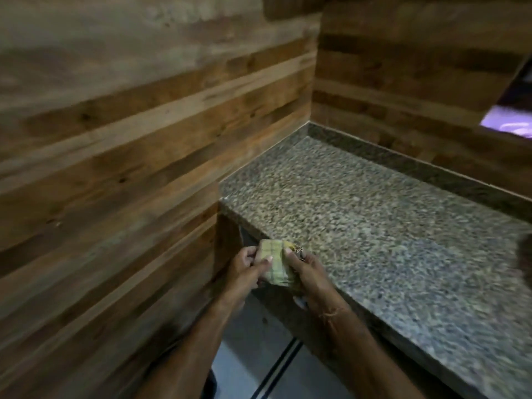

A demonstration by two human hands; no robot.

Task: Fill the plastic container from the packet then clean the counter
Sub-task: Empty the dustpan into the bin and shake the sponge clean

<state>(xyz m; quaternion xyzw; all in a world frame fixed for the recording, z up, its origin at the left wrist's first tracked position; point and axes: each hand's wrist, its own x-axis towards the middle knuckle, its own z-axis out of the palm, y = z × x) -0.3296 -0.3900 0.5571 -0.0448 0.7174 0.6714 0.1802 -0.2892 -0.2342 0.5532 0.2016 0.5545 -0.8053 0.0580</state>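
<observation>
cloth: the folded checked cloth (pixel 275 262) is hanging just over the surface (pixel 374 220) at its near corner.
fingers: the left hand (pixel 244 273) and right hand (pixel 309 273) are both pinching its edges.
wiping well: probably pressing it flat and sweeping from the wall (pixel 144 139) corner frontward.

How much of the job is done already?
No container or packet is in view, so the filling cannot be checked. The left hand and right hand grip a folded cloth at the edge of the granite counter. Wiping looks left to do.
</observation>
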